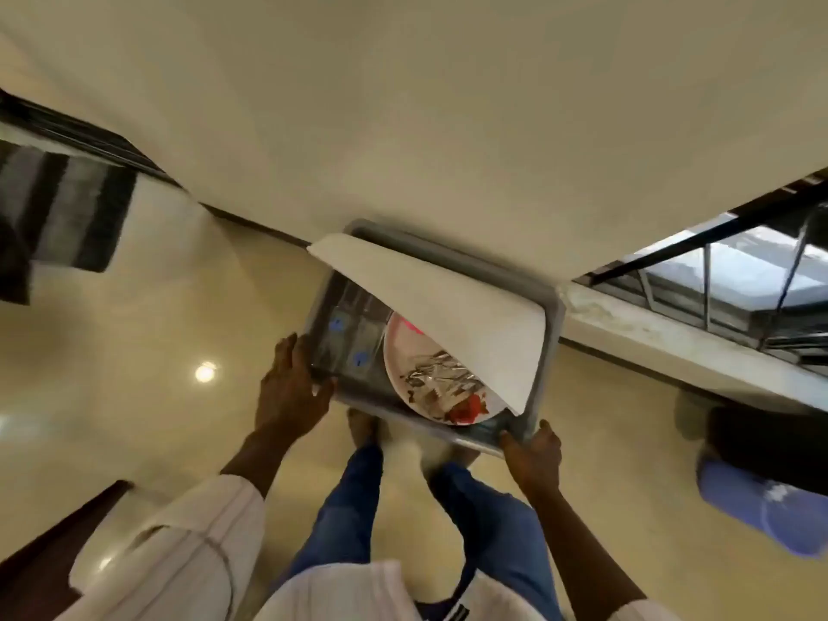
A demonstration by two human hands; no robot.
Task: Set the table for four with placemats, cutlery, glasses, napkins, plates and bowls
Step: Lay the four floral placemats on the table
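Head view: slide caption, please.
Left hand and right hand grip a grey rectangular tray carrying a white round plate, silver cutlery and a white sheet.

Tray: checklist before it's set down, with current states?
1. Left hand grips the tray at its near left edge: ok.
2. Right hand grips the near right corner: ok.
3. White sheet lies flat: not ok, it is lifted and hangs over the plate.
4. Cutlery lies within the plate's rim: ok.
5. Set-down surface in view: not ok, only floor shows under the tray.
6. Tray level: cannot tell, the frame is blurred.
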